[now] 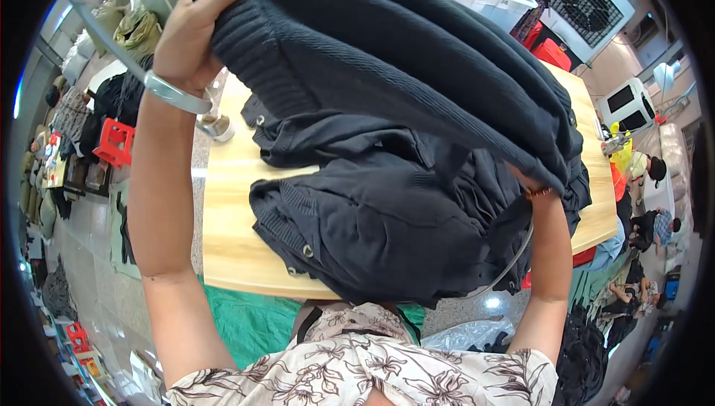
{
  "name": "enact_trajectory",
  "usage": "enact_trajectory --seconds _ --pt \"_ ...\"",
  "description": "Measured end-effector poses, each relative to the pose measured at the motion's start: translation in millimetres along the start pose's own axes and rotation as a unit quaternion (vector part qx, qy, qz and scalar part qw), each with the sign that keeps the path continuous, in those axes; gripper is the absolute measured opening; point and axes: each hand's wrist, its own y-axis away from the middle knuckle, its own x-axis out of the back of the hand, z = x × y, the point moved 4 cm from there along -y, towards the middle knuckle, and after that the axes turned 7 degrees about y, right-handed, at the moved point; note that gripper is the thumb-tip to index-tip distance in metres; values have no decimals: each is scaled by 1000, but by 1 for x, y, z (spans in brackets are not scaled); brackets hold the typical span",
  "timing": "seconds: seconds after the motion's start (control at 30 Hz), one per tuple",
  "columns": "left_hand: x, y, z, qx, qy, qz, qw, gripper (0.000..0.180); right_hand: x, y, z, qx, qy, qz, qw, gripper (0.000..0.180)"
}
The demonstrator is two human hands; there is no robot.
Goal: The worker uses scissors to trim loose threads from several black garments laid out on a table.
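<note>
Left hand (pixel 195 30), upper left of frame, clenches the ribbed hem of a dark knit garment (pixel 417 56). The right hand is hidden under the cloth at centre right, its grip indeterminable. The garment appears soft, limp and moderately heavy, best gripped at the ribbed edges.

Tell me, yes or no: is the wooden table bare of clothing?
No: a heap of dark garments lies on the wooden table, under the dark knit garment the left hand grips.

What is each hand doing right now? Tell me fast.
Left hand: closed on the ribbed edge of the dark garment, lifted over the table.
Right hand: hidden under the garment, cannot tell.
</note>
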Motion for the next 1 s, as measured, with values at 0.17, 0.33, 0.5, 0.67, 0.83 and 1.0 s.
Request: enact_trajectory --seconds 0.17,0.33,0.5,0.67,0.83,1.0 --pt "91 -27 -78 55 -12 46 997 32 -29 -76 -68 -31 -30 -40 998 47" --pt "298 33 -254 145 -234 137 952 56 -136 -85 -113 -80 87 -350 929 38" --pt "315 83 -359 270 -245 255 896 51 -181 13 -43 59 95 -272 956 36" --pt "314 54 -326 173 -262 219 924 51 -123 5 10 -104 65 -400 908 27" --pt "334 31 -276 99 -482 223 842 51 -74 -32 20 -159 146 -333 918 47" --pt "356 60 -312 117 -643 240 718 49 -91 -8 31 -188 246 -364 878 28"
